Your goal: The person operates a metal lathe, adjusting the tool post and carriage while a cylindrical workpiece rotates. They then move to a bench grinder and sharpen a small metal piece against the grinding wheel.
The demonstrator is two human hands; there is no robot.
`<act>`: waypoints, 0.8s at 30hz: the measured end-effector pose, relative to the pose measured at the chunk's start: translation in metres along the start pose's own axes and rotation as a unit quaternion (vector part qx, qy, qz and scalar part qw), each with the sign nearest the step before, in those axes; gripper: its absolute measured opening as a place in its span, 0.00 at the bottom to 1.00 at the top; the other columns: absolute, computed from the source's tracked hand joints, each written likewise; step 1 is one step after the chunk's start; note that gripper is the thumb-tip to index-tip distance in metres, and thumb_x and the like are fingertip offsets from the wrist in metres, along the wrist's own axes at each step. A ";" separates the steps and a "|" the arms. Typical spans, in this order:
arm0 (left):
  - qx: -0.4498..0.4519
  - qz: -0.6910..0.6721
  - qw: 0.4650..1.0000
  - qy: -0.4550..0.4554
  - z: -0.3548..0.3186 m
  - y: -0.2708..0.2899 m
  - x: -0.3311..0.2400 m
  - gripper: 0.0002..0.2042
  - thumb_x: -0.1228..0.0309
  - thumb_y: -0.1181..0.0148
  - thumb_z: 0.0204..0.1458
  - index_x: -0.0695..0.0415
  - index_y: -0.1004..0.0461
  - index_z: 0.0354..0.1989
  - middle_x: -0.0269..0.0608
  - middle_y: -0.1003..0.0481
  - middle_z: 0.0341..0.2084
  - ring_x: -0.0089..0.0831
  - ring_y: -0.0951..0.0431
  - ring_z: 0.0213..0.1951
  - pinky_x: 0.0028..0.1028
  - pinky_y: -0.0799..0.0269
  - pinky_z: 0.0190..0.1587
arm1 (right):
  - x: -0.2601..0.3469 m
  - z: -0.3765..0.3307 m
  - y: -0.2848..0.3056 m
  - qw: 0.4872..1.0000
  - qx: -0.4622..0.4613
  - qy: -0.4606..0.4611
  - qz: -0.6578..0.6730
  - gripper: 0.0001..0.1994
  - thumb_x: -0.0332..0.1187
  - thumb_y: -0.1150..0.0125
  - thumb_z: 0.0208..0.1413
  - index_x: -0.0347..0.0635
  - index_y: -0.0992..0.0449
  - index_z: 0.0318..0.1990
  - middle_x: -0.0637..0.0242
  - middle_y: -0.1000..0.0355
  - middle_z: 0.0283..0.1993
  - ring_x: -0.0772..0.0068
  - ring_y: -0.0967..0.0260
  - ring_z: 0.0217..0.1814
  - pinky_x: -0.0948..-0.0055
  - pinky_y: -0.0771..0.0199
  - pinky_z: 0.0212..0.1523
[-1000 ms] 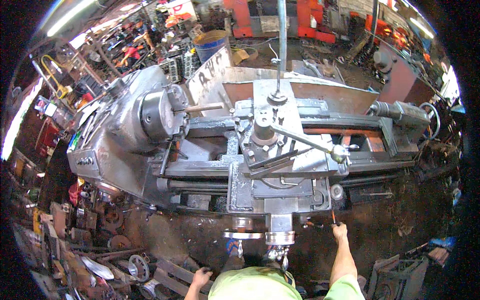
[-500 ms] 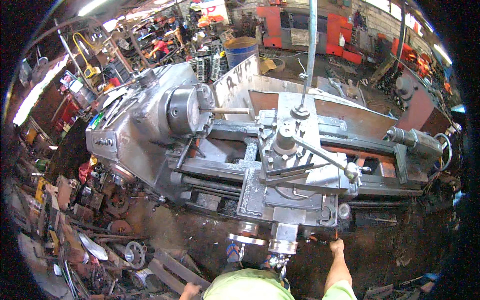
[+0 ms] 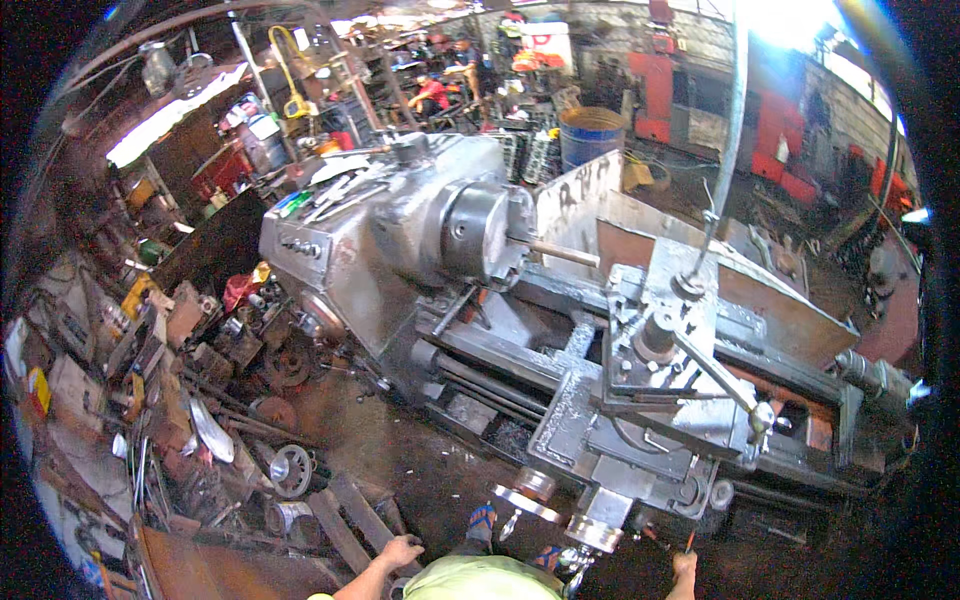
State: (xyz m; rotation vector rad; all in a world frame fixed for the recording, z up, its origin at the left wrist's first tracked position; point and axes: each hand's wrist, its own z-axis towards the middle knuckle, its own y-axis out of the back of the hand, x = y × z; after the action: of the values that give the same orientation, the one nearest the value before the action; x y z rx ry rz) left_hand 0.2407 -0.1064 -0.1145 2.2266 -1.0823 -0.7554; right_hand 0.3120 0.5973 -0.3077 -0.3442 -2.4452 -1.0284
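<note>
My right hand point(image 3: 684, 563) is closed around a thin lever point(image 3: 690, 541) with an orange end, low on the front of a large grey metal lathe. My left hand point(image 3: 402, 551) is at the lower edge, beside some brown planks point(image 3: 345, 530); its fingers are blurred. On the lathe, the round chuck point(image 3: 480, 232) holds a slim rod point(image 3: 565, 253) that juts out to the right. The tool post point(image 3: 656, 335), with its long handle point(image 3: 715, 370), stands on the carriage, right of the rod's end. Two shiny handwheels point(image 3: 527, 503) sit below the carriage, in front of my feet.
Scrap metal and a small spoked wheel point(image 3: 291, 470) crowd the floor on the left. Several tools lie on the headstock point(image 3: 345, 195). Behind the lathe are a blue drum point(image 3: 592, 138) and red machinery point(image 3: 780, 125). A person in red point(image 3: 430, 95) is far back.
My view has swung left, so the lathe sits farther right and tilts down to the right. My left hand has come up into fuller view; the right hand stays at the lever.
</note>
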 end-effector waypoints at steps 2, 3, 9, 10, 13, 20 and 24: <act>0.007 -0.002 1.000 0.000 0.003 0.005 -0.013 0.27 0.52 0.40 0.48 0.54 0.27 0.54 0.53 0.25 0.50 0.46 0.25 0.53 0.37 0.32 0.57 | 0.005 0.000 0.000 0.989 -0.016 0.081 -0.124 0.17 0.29 0.43 0.47 0.27 0.27 0.44 0.60 0.30 0.26 0.71 0.35 0.25 0.61 0.35 0.24; 0.018 -0.008 1.000 -0.005 0.002 0.008 -0.019 0.27 0.52 0.40 0.49 0.54 0.27 0.55 0.53 0.26 0.51 0.46 0.26 0.54 0.37 0.32 0.58 | 0.008 -0.002 0.001 0.989 0.006 0.088 -0.119 0.18 0.31 0.43 0.49 0.27 0.27 0.44 0.59 0.29 0.27 0.70 0.34 0.26 0.62 0.34 0.25; 0.022 0.039 0.999 0.009 -0.009 0.008 -0.025 0.30 0.50 0.41 0.49 0.54 0.29 0.58 0.54 0.27 0.53 0.48 0.29 0.57 0.37 0.34 0.59 | 0.015 -0.030 0.020 0.988 0.091 0.095 -0.076 0.24 0.41 0.40 0.53 0.24 0.27 0.47 0.54 0.26 0.30 0.65 0.30 0.27 0.63 0.30 0.27; 0.034 0.039 0.999 0.014 -0.009 0.005 -0.021 0.30 0.50 0.41 0.49 0.54 0.30 0.59 0.54 0.27 0.53 0.48 0.29 0.57 0.37 0.34 0.60 | 0.014 -0.032 0.021 0.989 0.093 0.100 -0.058 0.25 0.40 0.39 0.51 0.23 0.28 0.48 0.53 0.27 0.30 0.65 0.31 0.26 0.62 0.30 0.25; 0.053 0.061 0.996 0.034 -0.003 -0.007 0.000 0.32 0.50 0.41 0.49 0.55 0.31 0.60 0.54 0.30 0.56 0.49 0.31 0.59 0.38 0.35 0.61 | 0.005 -0.025 0.016 0.989 0.061 0.136 -0.015 0.24 0.38 0.38 0.51 0.22 0.28 0.47 0.54 0.27 0.29 0.65 0.33 0.23 0.62 0.32 0.24; 0.051 0.056 0.996 0.038 -0.001 -0.019 0.015 0.33 0.50 0.42 0.50 0.59 0.32 0.60 0.55 0.33 0.60 0.49 0.32 0.60 0.38 0.37 0.62 | -0.013 0.009 0.001 0.992 0.057 0.112 -0.012 0.25 0.38 0.36 0.50 0.21 0.28 0.47 0.55 0.28 0.27 0.65 0.34 0.21 0.61 0.34 0.22; 0.081 0.036 0.995 0.050 -0.012 -0.007 -0.009 0.33 0.51 0.42 0.50 0.59 0.33 0.61 0.55 0.33 0.59 0.49 0.33 0.61 0.38 0.38 0.63 | -0.004 0.005 0.006 0.993 0.070 0.072 -0.068 0.26 0.39 0.36 0.50 0.20 0.28 0.47 0.55 0.28 0.26 0.66 0.35 0.20 0.61 0.35 0.21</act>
State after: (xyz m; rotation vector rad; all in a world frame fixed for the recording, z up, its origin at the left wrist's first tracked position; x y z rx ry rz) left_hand 0.2476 -0.0924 -0.1091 2.3182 -1.2054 -0.5375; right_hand 0.3159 0.6047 -0.3091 -0.0551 -2.4191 -0.8964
